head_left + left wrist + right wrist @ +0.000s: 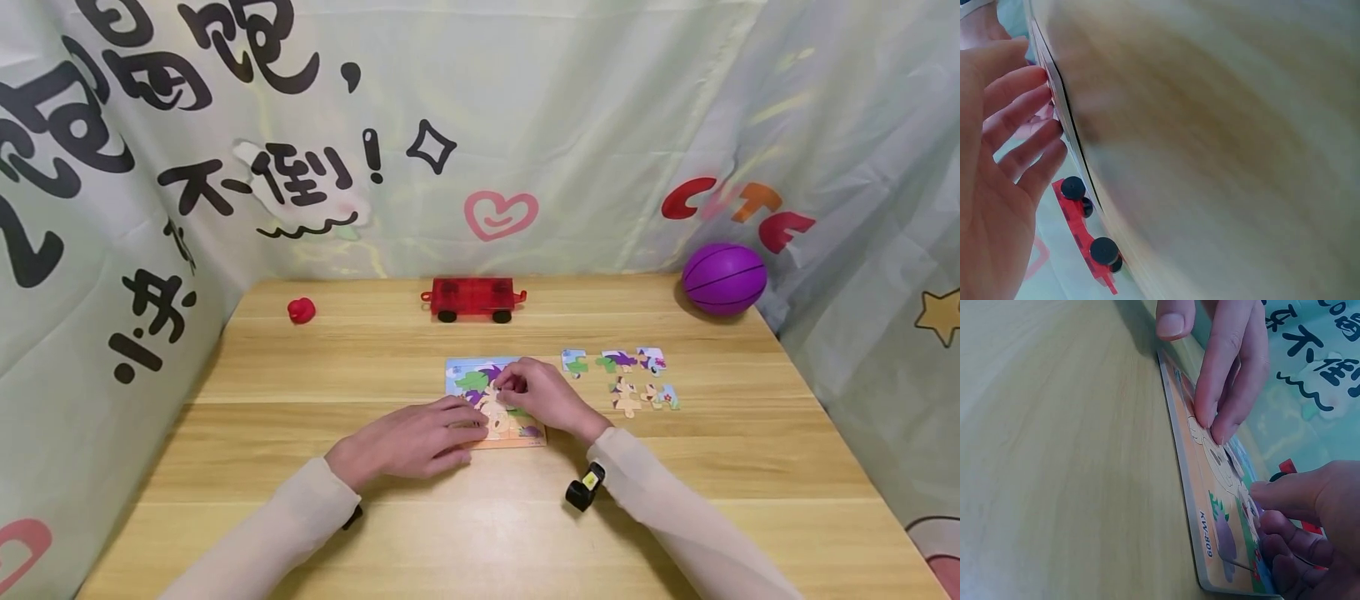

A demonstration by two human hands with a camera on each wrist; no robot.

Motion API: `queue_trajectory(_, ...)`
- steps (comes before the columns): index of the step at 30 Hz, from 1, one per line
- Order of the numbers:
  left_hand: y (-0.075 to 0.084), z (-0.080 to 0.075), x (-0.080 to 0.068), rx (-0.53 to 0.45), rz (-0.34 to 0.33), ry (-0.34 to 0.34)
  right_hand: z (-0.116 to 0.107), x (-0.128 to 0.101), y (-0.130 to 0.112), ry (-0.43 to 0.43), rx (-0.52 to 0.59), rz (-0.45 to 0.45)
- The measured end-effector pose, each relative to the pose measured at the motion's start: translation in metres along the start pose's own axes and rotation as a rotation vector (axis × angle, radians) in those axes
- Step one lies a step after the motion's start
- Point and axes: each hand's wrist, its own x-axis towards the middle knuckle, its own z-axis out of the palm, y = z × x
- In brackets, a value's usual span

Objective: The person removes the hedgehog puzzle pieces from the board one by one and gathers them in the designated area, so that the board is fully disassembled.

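A cartoon jigsaw puzzle board [532, 443] lies on the wooden table in front of me. My left hand [427, 435] rests its nearly straight fingers on the board's left side; in the right wrist view those fingertips [1209, 412] press on the picture. The right hand [546, 396] is over the board's upper right part, thumb and index finger pinching a puzzle piece [1251, 511] at the picture's surface. That piece is mostly hidden by the fingers. Loose puzzle pieces [624, 398] lie right of the board, several in two rough rows.
A red toy wagon [472, 298] with black wheels stands behind the board. At the back left is a small red object [302, 311], and a purple ball [724, 279] sits at the back right corner. A printed curtain [600, 125] hangs around the table [480, 533].
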Motion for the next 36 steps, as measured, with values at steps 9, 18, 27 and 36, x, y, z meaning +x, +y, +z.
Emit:
queue_trajectory(9, 0.001, -0.001, -0.003, 0.046, 0.021, 0.017, 0.0, 0.001, -0.002, 0.004, -0.01, 0.034)
queue_trajectory(18, -0.009, -0.004, -0.019, 0.021, -0.039, 0.006, 0.001, 0.001, -0.003, -0.007, -0.014, 0.036)
queue_trajectory(27, -0.009, -0.006, -0.03, -0.041, -0.136, -0.083, 0.002, 0.003, -0.008, -0.005, -0.024, 0.046)
queue_trajectory(36, -0.007, -0.005, -0.031, -0.038, -0.114, -0.049, 0.016, 0.004, -0.013, -0.001, -0.03, -0.05)
